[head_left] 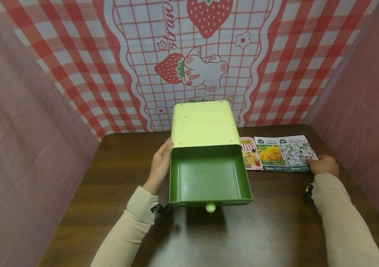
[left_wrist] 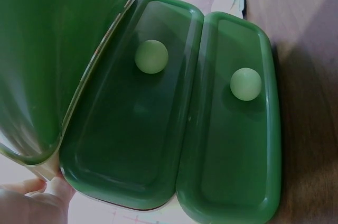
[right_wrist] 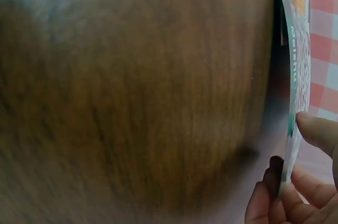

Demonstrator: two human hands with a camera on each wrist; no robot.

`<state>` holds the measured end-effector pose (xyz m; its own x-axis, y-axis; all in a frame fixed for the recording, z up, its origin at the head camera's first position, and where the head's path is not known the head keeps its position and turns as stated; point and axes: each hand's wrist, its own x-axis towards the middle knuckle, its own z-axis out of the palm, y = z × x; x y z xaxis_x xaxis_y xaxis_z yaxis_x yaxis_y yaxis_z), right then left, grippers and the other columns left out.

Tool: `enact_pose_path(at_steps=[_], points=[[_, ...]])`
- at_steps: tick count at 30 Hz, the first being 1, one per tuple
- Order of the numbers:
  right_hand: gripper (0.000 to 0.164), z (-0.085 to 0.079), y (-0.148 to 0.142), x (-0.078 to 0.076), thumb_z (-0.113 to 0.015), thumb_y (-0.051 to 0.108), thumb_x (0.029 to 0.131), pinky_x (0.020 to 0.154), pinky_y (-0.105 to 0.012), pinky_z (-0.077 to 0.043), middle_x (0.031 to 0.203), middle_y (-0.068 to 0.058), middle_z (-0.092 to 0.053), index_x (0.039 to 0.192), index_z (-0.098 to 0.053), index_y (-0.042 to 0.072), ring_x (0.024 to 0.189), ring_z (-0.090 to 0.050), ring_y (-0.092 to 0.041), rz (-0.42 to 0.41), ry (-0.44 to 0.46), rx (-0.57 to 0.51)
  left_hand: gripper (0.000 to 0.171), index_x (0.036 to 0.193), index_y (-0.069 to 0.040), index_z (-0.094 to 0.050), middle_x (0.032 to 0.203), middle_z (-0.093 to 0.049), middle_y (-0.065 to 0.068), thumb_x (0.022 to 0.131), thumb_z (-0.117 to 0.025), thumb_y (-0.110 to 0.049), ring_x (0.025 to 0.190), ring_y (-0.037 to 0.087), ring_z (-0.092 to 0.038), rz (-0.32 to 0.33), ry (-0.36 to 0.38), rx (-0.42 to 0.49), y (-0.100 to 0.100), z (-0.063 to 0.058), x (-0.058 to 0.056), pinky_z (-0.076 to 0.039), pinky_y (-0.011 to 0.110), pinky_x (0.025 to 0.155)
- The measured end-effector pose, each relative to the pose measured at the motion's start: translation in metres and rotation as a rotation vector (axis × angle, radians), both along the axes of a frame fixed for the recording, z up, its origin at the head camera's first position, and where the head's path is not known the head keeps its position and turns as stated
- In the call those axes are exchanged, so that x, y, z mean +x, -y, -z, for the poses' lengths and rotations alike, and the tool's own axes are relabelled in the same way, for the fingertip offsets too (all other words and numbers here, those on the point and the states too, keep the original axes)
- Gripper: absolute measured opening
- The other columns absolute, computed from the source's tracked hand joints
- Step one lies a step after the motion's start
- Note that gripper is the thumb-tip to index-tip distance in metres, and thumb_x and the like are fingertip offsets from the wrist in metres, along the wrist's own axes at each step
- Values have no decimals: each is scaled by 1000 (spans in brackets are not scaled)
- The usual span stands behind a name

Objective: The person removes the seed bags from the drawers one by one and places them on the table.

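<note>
A small cabinet (head_left: 206,124) has a pale yellow-green shell, and its top drawer (head_left: 207,178) is pulled out, showing a bare dark green inside. Below that drawer, the left wrist view shows two closed drawer fronts (left_wrist: 224,145) with round pale green knobs. My left hand (head_left: 160,167) rests against the cabinet's left side, thumb at the shell's front edge. At the right, my right hand (head_left: 324,165) pinches the edge of a seed packet (head_left: 297,152) printed with white flowers, thumb on its face and fingers behind. In the right wrist view the packet is seen nearly edge-on.
Beside the white-flower packet lies a yellow-flower packet (head_left: 271,155), overlapped by it. A pink illustrated packet (head_left: 250,154) sits partly behind the cabinet. A red checked strawberry cloth (head_left: 136,92) hangs at the table's back, with pink cloth (head_left: 359,111) along both sides.
</note>
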<state>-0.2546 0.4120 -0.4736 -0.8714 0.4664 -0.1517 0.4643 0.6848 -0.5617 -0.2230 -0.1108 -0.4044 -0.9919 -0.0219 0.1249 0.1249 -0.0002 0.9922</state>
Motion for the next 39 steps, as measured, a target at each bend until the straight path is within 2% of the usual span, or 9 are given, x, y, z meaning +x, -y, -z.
enact_pose_path(at_steps=[4, 8, 15, 22, 27, 30, 35, 39], points=[[66, 3, -3, -1, -53, 42, 94, 82, -60, -50, 126, -39, -52, 123, -54, -17, 106, -53, -56, -56, 39, 81, 55, 148, -10, -42, 156, -40, 1, 104, -44, -42, 146, 15, -32, 1, 7, 7, 0, 0, 0, -26, 34, 123], [65, 2, -2, -1, -53, 41, 94, 78, -58, -51, 121, -39, -55, 118, -56, -19, 101, -55, -55, -61, 64, 110, 55, 149, -10, -42, 156, -40, 2, 104, -44, -42, 146, 16, -32, 0, 2, 6, 0, 1, -1, -26, 34, 123], [63, 2, -1, -2, -54, 39, 93, 81, -62, -48, 118, -42, -55, 115, -58, -20, 99, -53, -57, -78, 75, 148, 55, 148, -10, -42, 156, -40, 2, 104, -44, -42, 146, 17, -32, 4, -3, 16, -1, 1, -1, -26, 35, 123], [66, 4, -6, -4, -53, 39, 93, 92, -67, -43, 124, -44, -48, 124, -52, -19, 105, -46, -61, -86, 90, 153, 55, 149, -11, -42, 156, -40, 1, 104, -44, -43, 146, 16, -32, 5, 4, 5, 0, 0, -1, -27, 36, 123], [62, 1, -3, -1, -52, 36, 93, 90, -66, -44, 126, -41, -51, 124, -53, -18, 107, -49, -59, -103, 7, 161, 55, 149, -9, -40, 157, -38, 5, 105, -43, -40, 147, 20, -30, 13, -10, 3, 0, 0, 0, -26, 39, 124], [60, -6, 3, -1, -49, 35, 96, 92, -64, -45, 128, -38, -52, 126, -53, -17, 110, -51, -56, -74, -63, 114, 55, 149, -9, -41, 156, -39, 4, 104, -43, -40, 147, 19, -31, 12, -8, 13, 0, 1, 0, -26, 38, 124], [63, -28, 18, -5, -39, 41, 100, 91, -61, -44, 131, -36, -52, 132, -52, -12, 114, -50, -52, -32, -143, 6, 54, 148, -9, -42, 156, -40, 4, 104, -44, -40, 147, 19, -32, 10, -9, 36, -1, 1, 0, -27, 37, 123], [66, -48, 33, -6, -35, 45, 101, 78, -51, -48, 131, -33, -53, 136, -50, -9, 111, -51, -46, -58, -199, -58, 54, 148, -9, -43, 155, -41, 5, 104, -45, -40, 146, 19, -32, 6, -8, 36, -1, 0, 0, -27, 37, 123]])
